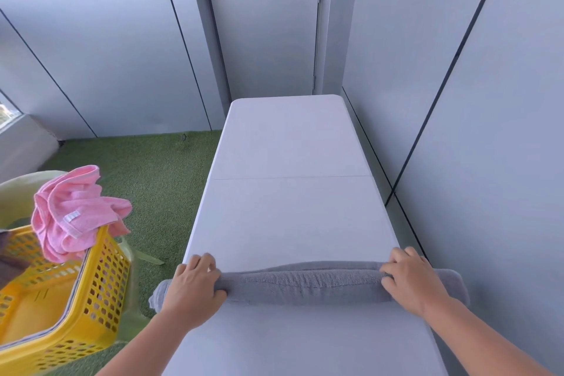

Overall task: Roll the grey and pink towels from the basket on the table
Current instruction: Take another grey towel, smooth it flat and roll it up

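Grey towel [302,284] lies as a nearly finished roll across the near part of the white counter [290,217]. Its long axis runs left to right, square to the person's forearms, and both ends overhang the counter's sides. The left hand [192,287] grips the roll near its left end and the right hand [412,281] near its right end, fingers curled over the top and far side. A thin strip of flat towel shows just beyond the roll, so the next push likely goes straight away from the body. The pink towel [73,214] sits heaped over the rim of a yellow basket [100,293], well off to the left beside the counter. The left hand is nearer to it.
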Motion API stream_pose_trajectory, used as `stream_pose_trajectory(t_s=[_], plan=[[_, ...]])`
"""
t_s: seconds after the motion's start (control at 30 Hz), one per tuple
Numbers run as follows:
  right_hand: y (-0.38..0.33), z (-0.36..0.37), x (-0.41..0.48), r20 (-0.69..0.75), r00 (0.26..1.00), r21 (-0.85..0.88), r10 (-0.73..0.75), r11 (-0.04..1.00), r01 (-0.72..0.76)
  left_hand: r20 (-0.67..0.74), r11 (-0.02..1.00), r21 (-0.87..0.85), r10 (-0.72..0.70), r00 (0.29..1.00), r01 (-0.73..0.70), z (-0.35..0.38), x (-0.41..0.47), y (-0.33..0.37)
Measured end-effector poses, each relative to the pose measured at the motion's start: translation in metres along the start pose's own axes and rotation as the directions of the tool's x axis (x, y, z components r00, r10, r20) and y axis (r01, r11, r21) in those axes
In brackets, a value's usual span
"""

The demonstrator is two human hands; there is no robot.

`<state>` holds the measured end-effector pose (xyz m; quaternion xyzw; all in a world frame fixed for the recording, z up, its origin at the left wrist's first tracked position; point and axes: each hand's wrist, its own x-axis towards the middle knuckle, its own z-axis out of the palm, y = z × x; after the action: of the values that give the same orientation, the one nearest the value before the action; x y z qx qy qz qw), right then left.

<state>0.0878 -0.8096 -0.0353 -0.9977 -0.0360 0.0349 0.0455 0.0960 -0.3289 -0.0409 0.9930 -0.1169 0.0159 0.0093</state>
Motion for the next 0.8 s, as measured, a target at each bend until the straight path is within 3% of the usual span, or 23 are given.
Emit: stream_pose_trajectory(t_s=[0.2, 0.27, 0.37, 0.47, 0.6, 0.8], plan=[[-0.001, -0.008, 0.006, -0.043, 0.998, 0.223, 0.036, 0.975, -0.026, -0.085, 0.974, -0.222, -0.067, 0.994, 0.047, 0.000, 0.008, -0.007], [0.000, -0.011, 0.002, -0.019, 1.000, 0.276, -0.013, 0.961, 0.018, -0.012, 0.946, -0.320, -0.063, 0.998, 0.055, 0.005, 0.005, -0.009], [0.005, -0.004, -0.002, 0.083, 0.993, 0.134, -0.089, 0.988, 0.077, 0.087, 0.979, -0.203, -0.001, 0.996, 0.019, 0.016, 0.002, -0.010], [-0.002, 0.007, 0.002, 0.131, 0.990, 0.024, -0.043, 0.999, 0.040, 0.101, 0.996, -0.094, -0.002, 0.995, 0.012, 0.022, 0.006, -0.005], [-0.035, 0.014, 0.020, 0.063, 0.997, 0.015, -0.053, 0.999, 0.053, 0.123, 0.989, -0.150, 0.004, 0.992, 0.015, 0.021, 0.025, 0.029], [-0.119, 0.021, 0.053, 0.154, 0.966, 0.062, -0.208, 0.978, 0.201, 0.238, 0.977, -0.199, 0.122, 0.964, -0.075, 0.008, 0.065, 0.122]])
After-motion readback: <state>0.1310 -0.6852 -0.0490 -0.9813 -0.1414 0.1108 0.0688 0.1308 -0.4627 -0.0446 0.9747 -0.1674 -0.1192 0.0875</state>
